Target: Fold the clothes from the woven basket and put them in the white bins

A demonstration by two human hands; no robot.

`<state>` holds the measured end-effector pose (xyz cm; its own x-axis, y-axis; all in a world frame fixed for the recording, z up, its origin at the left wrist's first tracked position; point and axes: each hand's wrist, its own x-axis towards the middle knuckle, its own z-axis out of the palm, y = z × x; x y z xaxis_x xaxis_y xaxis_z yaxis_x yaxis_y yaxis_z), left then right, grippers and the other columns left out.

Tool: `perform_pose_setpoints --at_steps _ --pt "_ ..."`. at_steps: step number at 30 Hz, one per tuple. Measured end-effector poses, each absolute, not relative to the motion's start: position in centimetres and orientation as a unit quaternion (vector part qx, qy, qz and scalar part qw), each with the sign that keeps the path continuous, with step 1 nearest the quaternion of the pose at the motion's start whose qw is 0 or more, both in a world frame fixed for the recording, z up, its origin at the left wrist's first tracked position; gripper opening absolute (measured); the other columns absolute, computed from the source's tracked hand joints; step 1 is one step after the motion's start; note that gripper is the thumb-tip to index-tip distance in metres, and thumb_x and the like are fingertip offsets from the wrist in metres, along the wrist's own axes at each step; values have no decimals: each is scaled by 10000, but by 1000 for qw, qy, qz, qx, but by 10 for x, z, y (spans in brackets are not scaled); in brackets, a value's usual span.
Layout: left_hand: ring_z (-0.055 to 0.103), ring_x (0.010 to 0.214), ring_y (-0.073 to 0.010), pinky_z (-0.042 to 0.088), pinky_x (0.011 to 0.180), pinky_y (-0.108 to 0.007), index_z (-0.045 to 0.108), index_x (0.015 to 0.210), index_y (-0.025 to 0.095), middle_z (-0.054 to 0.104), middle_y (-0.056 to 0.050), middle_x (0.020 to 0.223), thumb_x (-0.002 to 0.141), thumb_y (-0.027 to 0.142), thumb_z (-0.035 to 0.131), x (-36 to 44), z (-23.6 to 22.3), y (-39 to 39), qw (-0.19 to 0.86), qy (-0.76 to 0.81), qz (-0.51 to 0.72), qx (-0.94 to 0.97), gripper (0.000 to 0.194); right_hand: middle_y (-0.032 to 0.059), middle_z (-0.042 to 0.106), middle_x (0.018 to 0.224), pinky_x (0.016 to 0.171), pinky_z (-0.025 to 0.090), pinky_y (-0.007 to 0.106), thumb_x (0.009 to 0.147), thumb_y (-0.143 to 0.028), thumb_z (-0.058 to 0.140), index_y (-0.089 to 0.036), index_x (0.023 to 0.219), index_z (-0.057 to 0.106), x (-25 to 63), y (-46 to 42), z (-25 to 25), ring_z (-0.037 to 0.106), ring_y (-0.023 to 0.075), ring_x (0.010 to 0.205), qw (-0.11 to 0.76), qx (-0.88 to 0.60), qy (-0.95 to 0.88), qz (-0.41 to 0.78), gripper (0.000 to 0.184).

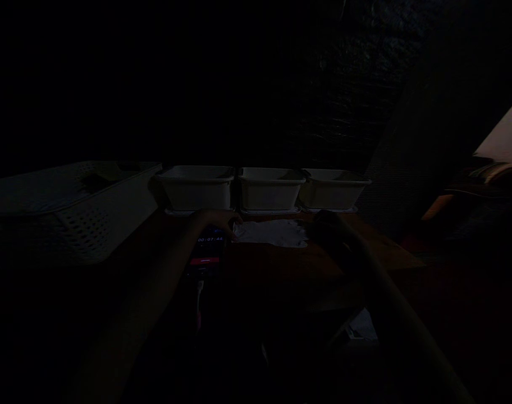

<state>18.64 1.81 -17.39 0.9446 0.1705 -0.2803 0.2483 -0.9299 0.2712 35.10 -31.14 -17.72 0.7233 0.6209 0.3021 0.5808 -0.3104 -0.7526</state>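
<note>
The view is very dark. A crumpled white piece, which looks like cloth (270, 233), lies flat on the wooden table between my hands. My left hand (217, 217) is at its left end, thumb and fingers closed on the edge. At the right end is my right hand (332, 227), bent over and close to the cloth; its fingers are too dark to make out. Under my left wrist lies a phone (208, 252) with a lit timer screen, and a white cable (200, 292) runs from its lower end.
Three pale plastic bins (197, 188) stand in a row along the back of the table (378, 249). A larger white basket (125, 207) with perforated sides is at the left. A pale object (362, 325) shows below the table edge. Light enters at the far right.
</note>
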Motion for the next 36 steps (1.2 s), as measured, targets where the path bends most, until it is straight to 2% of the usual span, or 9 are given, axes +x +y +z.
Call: perform_pose_setpoints --at_steps 6,14,20,27,36 --pt "479 1168 -236 372 918 -266 448 1299 212 487 -78 1343 560 530 700 188 -174 21 152 103 -133 974 843 53 647 810 558 384 156 794 -222 592 -101 998 601 352 -304 -173 528 59 598 492 -786 -371 54 237" --pt "501 1133 -232 390 905 -303 448 1293 250 510 -68 1320 566 478 727 186 -179 26 163 107 -120 973 811 38 590 886 654 502 216 895 -324 499 -96 1028 566 376 -292 -183 568 68 729 540 -759 -353 88 272" --pt "509 1117 -230 394 898 -283 471 1262 225 498 -74 1325 548 495 741 187 -179 25 162 104 -116 975 810 46 584 921 680 509 236 891 -324 504 -91 1041 562 387 -289 -185 572 85 775 566 -741 -345 106 283" --pt "510 1126 -234 404 886 -265 460 1273 202 494 -85 1328 559 526 732 187 -183 27 159 97 -109 976 830 31 575 846 578 479 175 896 -303 495 -108 986 565 373 -297 -192 533 50 675 611 -700 -356 101 226" --pt "534 1100 -232 412 869 -263 444 1294 218 519 -72 1310 551 512 726 190 -183 29 136 118 -123 976 848 43 577 908 650 500 213 890 -315 506 -105 1042 558 372 -295 -204 565 75 754 648 -660 -365 104 265"
